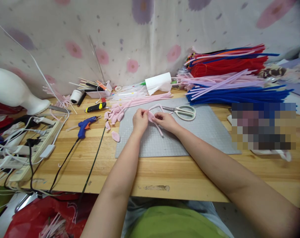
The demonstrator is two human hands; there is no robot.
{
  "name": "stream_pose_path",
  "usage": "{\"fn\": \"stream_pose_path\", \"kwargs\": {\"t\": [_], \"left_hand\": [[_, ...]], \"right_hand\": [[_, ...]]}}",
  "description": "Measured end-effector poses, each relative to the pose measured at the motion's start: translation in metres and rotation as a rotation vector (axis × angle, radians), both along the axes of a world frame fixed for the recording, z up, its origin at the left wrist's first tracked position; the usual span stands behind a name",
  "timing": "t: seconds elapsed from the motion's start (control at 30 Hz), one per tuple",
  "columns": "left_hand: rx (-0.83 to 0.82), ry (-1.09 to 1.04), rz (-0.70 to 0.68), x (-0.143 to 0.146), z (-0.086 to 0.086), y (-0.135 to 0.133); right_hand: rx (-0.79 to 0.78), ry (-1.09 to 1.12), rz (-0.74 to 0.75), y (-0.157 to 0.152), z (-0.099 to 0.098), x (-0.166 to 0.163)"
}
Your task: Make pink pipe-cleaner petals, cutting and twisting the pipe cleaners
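Both hands meet over the grey cutting mat (189,138). Between them is a pale pink pipe cleaner (159,129), bent and folded, with one end pointing down toward the mat and another stretch looping behind the fingers. My left hand (140,119) pinches its folded part from the left. From the right, my right hand (167,121) pinches it too, fingertips close to the left ones. Scissors (186,113) with pale handles lie on the mat just beyond my right hand. Left of the mat sits a small heap of pink petal-shaped pieces (115,114), with one loose petal (115,136) nearer me.
A blue glue gun (85,127) and a yellow-black utility knife (95,107) lie to the left, near a cable-filled power strip (38,148). Bundles of blue pipe cleaners (239,96) and red ones (229,66) are stacked back right. A white foam head (13,91) stands far left.
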State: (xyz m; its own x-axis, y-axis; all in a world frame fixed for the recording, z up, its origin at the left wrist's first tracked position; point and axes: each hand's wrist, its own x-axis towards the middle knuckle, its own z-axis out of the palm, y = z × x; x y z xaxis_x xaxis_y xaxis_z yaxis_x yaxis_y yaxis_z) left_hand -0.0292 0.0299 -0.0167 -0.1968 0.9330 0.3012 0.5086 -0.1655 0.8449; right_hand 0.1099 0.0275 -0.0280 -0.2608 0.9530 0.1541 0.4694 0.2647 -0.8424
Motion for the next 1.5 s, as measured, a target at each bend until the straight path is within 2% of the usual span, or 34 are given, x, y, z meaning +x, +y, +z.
{"fn": "stream_pose_path", "kwargs": {"t": [0.1,0.17,0.3,0.37,0.63,0.8,0.93,1.1,1.3,1.5], "left_hand": [[-0.011,-0.009,-0.049,0.006,-0.001,-0.001],[-0.044,-0.105,-0.109,0.008,-0.003,0.001],[-0.187,-0.532,-0.248,0.007,-0.005,0.004],[-0.226,-0.670,-0.327,0.005,-0.003,0.004],[-0.303,-0.815,-0.517,0.004,-0.001,0.000],[-0.332,-0.802,-0.447,0.008,0.002,-0.002],[-0.336,-0.896,-0.446,0.010,0.002,-0.003],[-0.304,-0.913,-0.418,0.009,0.001,-0.002],[-0.225,-0.676,-0.354,0.006,-0.003,0.003],[-0.103,-0.424,-0.168,0.002,-0.006,0.009]], "right_hand": [[0.005,0.000,-0.004,0.001,0.000,0.000],[-0.004,-0.013,-0.037,0.002,0.001,0.001],[-0.139,0.112,-0.072,0.003,0.002,0.002],[-0.216,0.212,-0.063,0.003,0.003,0.002],[-0.435,0.556,0.053,-0.004,0.011,-0.002],[-0.508,0.626,0.066,-0.005,0.012,-0.004],[-0.497,0.644,0.079,-0.007,0.013,-0.006],[-0.410,0.508,0.081,-0.005,0.014,-0.001],[-0.161,0.090,-0.037,0.003,0.007,0.009],[-0.184,0.022,0.010,0.003,0.003,0.003]]}}
